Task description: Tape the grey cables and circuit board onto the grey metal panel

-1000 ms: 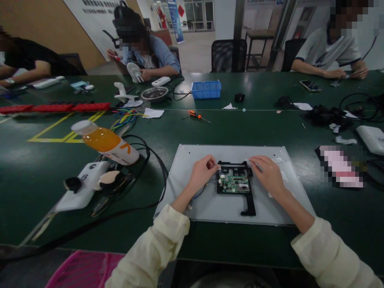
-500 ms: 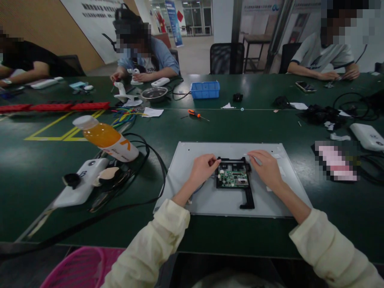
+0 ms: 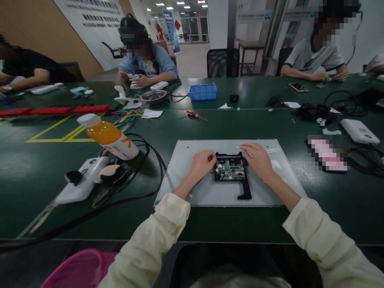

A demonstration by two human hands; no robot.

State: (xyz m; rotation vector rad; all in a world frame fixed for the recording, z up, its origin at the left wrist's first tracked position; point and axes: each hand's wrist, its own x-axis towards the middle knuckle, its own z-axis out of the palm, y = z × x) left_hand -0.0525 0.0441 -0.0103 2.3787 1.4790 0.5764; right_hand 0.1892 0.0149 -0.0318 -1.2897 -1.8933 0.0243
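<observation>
A black frame (image 3: 247, 189) with a green circuit board (image 3: 229, 171) in it lies on a grey panel (image 3: 177, 164). My left hand (image 3: 203, 163) is at the frame's upper left corner, fingers curled and pressed together on its edge. At the upper right corner is my right hand (image 3: 256, 158), thumb and fingertips pinched near a tiny pale thing that is too small to name. Small white pieces lie on the panel to the right of that hand.
An orange drink bottle (image 3: 109, 136), a white device (image 3: 85, 180) and black cables are on the left. Beyond the panel lie an orange screwdriver (image 3: 192, 114) and a blue basket (image 3: 203, 92). A phone (image 3: 327, 154) lies at right. Other people sit across the table.
The camera view has shifted slightly, moving the panel and frame up and left in the picture. Both hands keep nearly the same places at the frame's upper corners.
</observation>
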